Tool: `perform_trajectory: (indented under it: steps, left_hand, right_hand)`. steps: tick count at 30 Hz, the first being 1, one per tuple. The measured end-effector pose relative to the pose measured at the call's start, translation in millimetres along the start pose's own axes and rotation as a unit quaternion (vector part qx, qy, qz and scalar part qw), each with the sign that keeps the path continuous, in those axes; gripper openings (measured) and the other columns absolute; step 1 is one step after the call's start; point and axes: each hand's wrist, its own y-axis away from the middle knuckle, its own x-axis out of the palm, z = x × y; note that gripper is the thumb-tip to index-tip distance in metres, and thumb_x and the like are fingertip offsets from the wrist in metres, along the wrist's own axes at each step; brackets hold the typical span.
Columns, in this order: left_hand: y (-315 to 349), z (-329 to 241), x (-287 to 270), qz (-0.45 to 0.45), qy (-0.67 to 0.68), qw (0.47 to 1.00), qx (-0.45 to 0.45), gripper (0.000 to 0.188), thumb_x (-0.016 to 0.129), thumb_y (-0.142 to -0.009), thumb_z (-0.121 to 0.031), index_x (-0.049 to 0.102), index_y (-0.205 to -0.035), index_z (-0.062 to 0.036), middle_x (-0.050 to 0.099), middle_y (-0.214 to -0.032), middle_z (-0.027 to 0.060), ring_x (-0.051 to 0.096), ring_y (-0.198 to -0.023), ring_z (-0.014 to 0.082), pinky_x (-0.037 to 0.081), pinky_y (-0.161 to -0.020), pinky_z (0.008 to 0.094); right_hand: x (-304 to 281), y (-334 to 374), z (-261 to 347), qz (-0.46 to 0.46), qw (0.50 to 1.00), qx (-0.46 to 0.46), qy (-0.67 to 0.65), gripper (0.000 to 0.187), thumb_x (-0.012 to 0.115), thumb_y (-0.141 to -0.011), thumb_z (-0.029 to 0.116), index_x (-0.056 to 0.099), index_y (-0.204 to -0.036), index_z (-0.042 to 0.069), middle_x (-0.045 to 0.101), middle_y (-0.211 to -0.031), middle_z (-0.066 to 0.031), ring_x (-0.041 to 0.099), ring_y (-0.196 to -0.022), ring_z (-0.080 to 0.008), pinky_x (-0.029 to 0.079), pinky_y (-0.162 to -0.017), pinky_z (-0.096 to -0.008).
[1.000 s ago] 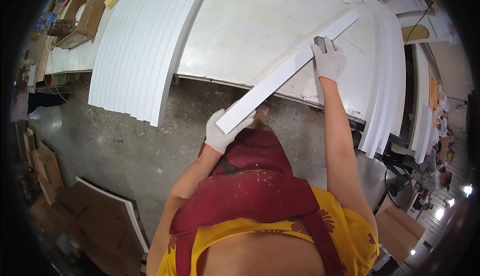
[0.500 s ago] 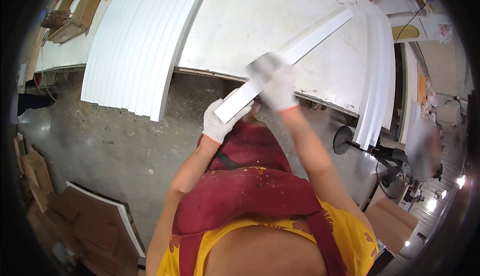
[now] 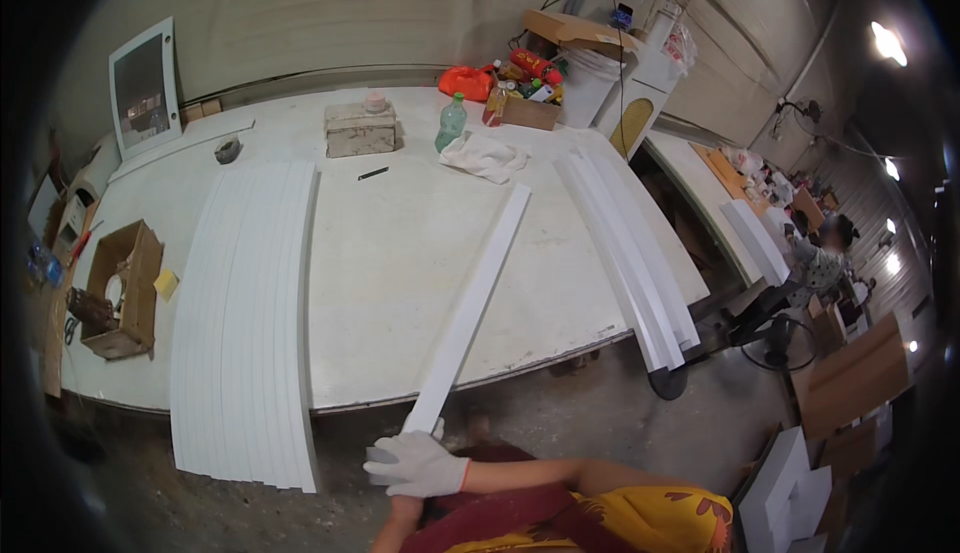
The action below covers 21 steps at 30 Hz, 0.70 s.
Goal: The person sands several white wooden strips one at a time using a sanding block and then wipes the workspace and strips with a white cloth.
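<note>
**One gloved hand on the end of a long white strip**

My gloved hand sits at 6 o'clock, low in view, fingers wrapped over the near end of a long white strip. Forearm comes in from the R side, so prob. my right hand, grasping the strip. Left hand: can't see it clearly, may be under the glove – can't tell its state.

Strip runs from my hand up toward 1 o'clock, far end lying on the big pale worktable, near end sticking out past the table edge over the concrete floor.

At 9 o'clock: stack of white strips, side by side, overhanging the table edge. At 3 o'clock: 2nd bundle of white strips, angled across the table corner. Cardboard box at far 9 o'clock.

Toward 12: small block-like box, green bottle, white rag just beside bottle, orange bag. Another person at 3 o'clock, well apart
</note>
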Motion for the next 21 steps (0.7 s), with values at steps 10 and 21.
perform_trajectory:
  steps: [10,21]
  left_hand:
    - [0.0,-134.2,23.8,0.12,0.336,0.897,-0.259,0.044,0.051,-0.105,-0.028,0.057,-0.132,0.0065,0.06,-0.135,0.0225,0.056,-0.129,0.0401,0.055,-0.093,0.0498]
    - [20.4,-153.1,-1.9,-0.118,0.313,0.829,-0.447,0.043,0.042,-0.107,-0.039,0.06,-0.129,-0.0074,0.066,-0.103,0.0117,0.066,-0.086,0.0269,0.056,-0.066,0.0383]
  right_hand:
    - [-88.6,36.3,-260.6,-0.017,0.873,0.386,0.299,0.038,0.052,-0.101,0.046,0.064,-0.129,0.023,0.068,-0.115,-0.0156,0.065,-0.109,-0.0381,0.053,-0.089,-0.0522]
    - [-12.1,23.1,-18.4,0.072,0.994,0.084,-0.015,0.048,0.072,-0.081,0.045,0.067,-0.125,0.027,0.057,-0.121,-0.0093,0.058,-0.092,-0.0276,0.045,-0.078,-0.0435]
